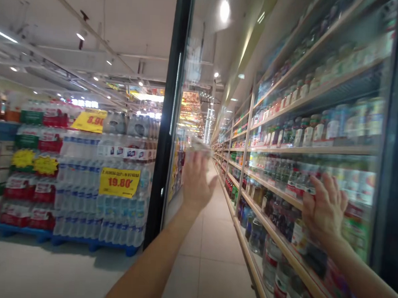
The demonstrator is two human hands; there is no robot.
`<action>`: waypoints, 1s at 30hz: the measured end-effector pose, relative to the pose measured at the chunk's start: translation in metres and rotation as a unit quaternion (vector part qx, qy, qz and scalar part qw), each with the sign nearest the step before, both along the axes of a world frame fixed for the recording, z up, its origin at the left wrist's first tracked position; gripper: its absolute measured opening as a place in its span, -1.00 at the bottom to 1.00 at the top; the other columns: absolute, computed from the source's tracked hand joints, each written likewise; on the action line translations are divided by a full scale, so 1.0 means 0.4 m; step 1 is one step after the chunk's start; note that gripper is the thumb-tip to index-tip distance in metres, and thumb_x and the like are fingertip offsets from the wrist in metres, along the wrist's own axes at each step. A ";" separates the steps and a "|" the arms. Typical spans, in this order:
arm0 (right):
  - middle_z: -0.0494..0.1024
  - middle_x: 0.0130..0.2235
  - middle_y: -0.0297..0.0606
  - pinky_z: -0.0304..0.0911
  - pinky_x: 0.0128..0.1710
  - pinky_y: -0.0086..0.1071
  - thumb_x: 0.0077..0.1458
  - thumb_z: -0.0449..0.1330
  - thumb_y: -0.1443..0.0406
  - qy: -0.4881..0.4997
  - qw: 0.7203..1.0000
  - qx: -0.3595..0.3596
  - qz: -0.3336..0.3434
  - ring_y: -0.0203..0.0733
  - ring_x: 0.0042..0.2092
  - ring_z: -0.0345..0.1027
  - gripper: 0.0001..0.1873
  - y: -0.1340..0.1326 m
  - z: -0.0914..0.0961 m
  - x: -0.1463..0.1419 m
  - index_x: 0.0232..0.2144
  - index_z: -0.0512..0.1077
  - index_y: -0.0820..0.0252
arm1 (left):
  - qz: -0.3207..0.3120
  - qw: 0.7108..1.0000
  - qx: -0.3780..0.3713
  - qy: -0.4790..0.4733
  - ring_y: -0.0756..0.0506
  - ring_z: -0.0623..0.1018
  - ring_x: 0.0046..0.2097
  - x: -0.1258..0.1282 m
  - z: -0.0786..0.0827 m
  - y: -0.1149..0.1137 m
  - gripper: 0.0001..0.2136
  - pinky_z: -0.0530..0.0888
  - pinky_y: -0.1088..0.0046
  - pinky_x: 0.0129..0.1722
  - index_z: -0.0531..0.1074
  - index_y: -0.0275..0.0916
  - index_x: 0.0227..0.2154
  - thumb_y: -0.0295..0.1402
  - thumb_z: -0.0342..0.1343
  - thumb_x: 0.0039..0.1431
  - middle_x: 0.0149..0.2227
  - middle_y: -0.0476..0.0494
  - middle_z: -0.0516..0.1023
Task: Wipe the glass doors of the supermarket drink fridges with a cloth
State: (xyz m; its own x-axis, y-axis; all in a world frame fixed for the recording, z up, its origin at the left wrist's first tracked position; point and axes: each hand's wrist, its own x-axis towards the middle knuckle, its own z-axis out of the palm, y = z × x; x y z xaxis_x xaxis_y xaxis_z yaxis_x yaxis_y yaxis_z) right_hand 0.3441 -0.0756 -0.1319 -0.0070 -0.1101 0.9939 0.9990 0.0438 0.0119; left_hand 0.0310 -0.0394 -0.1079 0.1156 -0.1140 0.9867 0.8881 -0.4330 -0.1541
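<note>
My left hand [199, 182] is raised in the middle of the view, near a clear glass pane [198, 69] in a black frame [169, 120]. Its thumb stands apart, but the fingers are smeared by motion. Over the fingertips lies a pale blurred patch [199, 144]; whether it is something held or a reflection I cannot make out. On the right, my right hand [325, 209] is up with its fingers spread and nothing in it. It is in front of shelves [315, 150] lined with bottles and jars; whether it touches glass does not show.
Stacked packs of bottled water [80, 178] stand on blue pallets [94, 243] at the left, with a yellow price sign [119, 182] on them. A tiled floor [210, 252] runs back beside the shelves. A dark upright [394, 155] bounds the right side.
</note>
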 end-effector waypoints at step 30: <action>-0.06 0.29 -0.01 -0.17 0.16 0.11 0.13 -0.05 0.20 -0.021 0.995 -0.094 -0.021 0.10 0.30 -0.28 -0.36 -0.031 -0.130 -0.091 0.24 -0.05 0.17 | -0.004 0.984 -0.048 0.172 -0.19 -0.16 0.32 -0.092 -0.261 -0.035 -0.42 -0.03 0.14 0.24 -0.01 -0.36 0.21 -0.29 -0.04 0.16 0.27 -0.28 0.03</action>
State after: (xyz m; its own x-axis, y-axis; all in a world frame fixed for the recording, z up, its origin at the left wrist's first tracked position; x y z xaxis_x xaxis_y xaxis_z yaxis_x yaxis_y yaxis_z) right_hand 0.3076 -0.0880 -0.1837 -0.0504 0.0792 0.9956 0.9987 0.0083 0.0499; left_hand -0.0059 -0.0532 -0.2124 0.4436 -0.0236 0.8959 0.7873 -0.4673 -0.4021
